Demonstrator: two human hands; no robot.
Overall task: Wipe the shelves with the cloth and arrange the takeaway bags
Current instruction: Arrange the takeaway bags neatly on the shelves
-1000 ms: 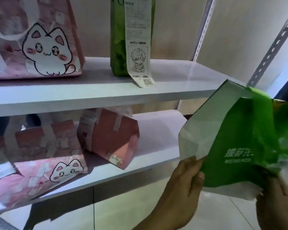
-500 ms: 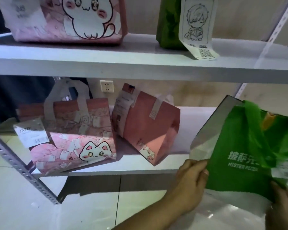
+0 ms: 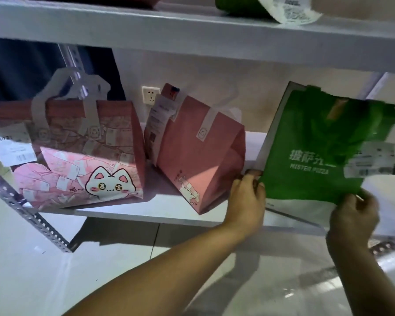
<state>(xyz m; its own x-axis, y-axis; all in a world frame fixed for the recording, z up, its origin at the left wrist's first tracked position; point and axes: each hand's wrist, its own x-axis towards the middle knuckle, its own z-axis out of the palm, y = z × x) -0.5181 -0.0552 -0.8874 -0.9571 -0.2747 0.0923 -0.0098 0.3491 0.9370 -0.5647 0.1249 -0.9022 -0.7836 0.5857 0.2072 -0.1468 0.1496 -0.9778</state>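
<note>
Change: green takeaway bag (image 3: pixel 310 147) now reaches the lower shelf (image 3: pixel 146 207), at 3 o'clock of the plain pink bag (image 3: pixel 198 156) | Hands: left hand (image 3: pixel 249 201) and right hand (image 3: pixel 354 213) pinch its lower corners | Meaning: placement nearly done; no cloth visible.

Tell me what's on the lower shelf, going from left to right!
Pink cat bag → plain pink bag → left hand → green pizza bag, which both hands hold → right hand.
</note>
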